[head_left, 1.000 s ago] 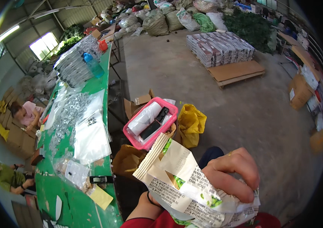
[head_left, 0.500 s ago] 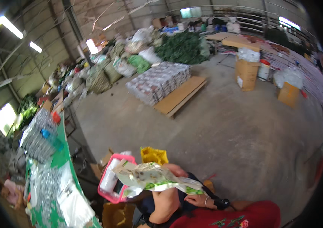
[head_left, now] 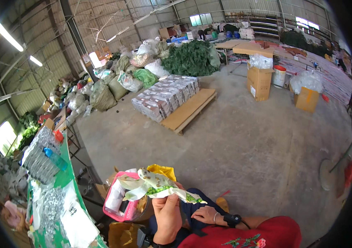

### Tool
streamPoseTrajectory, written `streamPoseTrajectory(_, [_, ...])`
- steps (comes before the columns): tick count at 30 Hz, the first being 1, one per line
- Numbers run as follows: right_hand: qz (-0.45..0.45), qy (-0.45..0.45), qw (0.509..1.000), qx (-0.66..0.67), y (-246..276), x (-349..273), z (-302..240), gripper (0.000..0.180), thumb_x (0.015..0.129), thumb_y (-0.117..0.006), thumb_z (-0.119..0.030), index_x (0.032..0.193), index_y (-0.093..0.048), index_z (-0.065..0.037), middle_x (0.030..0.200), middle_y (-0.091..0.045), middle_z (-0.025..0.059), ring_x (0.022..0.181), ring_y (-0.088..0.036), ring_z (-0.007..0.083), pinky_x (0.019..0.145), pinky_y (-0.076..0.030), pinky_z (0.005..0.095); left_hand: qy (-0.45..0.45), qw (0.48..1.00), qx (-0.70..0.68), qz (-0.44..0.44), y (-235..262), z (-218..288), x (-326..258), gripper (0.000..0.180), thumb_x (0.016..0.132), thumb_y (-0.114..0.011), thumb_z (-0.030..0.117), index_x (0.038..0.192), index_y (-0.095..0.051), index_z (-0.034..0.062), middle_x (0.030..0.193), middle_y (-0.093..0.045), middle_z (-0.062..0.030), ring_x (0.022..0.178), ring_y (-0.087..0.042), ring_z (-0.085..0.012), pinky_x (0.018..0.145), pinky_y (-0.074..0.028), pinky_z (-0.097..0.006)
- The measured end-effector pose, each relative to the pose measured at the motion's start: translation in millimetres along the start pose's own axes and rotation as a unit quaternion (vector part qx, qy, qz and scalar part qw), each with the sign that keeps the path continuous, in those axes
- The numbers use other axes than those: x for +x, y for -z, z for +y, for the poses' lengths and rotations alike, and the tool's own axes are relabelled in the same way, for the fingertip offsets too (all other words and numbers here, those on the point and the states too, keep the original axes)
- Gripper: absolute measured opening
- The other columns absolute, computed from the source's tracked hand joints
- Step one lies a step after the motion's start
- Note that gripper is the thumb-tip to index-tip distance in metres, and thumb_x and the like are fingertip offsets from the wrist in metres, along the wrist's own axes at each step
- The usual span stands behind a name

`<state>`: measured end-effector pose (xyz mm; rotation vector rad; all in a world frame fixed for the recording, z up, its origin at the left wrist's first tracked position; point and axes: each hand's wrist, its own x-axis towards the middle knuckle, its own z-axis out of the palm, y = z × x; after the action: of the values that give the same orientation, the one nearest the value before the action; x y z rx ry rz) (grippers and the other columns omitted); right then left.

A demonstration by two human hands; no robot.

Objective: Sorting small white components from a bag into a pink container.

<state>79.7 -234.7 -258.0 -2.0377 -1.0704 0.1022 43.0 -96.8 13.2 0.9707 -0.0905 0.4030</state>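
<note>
My left hand pinches a thin cream plastic packet printed with green pea-like shapes. The packet is creased and held up above my lap, its far end flaring out to the left. Fingers behind it are mostly hidden. My right hand holds nothing and lies with fingers outstretched on my dark trousers, a bracelet and black watch at its wrist. Just left of the packet is a pink basket with a white roll inside. A yellow bag shows behind the packet.
To the left runs a green table bearing clear plastic packaging, a white sheet and a blue bottle. An open brown box stands by my legs. Ahead, silvery packs sit beside a wooden pallet. Someone sits far left.
The packet has turned and folded more narrowly in my left hand and moved slightly left. My right hand stays on my leg. The whole view has shifted a little.
</note>
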Motion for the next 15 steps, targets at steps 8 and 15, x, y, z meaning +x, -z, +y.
streamPoseTrajectory(8, [-0.024,0.027,0.999,0.006,-2.4,3.5,6.0,0.016,0.092,-0.059,-0.030,0.091,-0.072,-0.021,0.086,-0.069,-0.0020,0.085,-0.064,0.0206,0.074,-0.046,0.0368,-0.004,0.999,0.041,0.029,-8.5,7.3,-21.0,0.014,0.094,-0.058,0.006,0.106,-0.062,-0.0002,0.103,-0.063,-0.0073,0.093,-0.060,-0.0154,0.085,-0.048,-0.030])
streamPoseTrajectory(15, [0.018,0.036,0.999,0.019,6.7,-1.6,-9.4,0.013,0.084,-0.066,-0.024,0.082,-0.074,-0.014,0.076,-0.069,0.0078,0.072,-0.064,0.0293,0.064,-0.049,0.0411,0.021,0.998,0.054,0.037,-23.9,21.3,-42.1,0.020,0.091,-0.058,0.003,0.110,-0.063,0.0006,0.103,-0.067,-0.0035,0.096,-0.062,-0.0123,0.088,-0.049,-0.030])
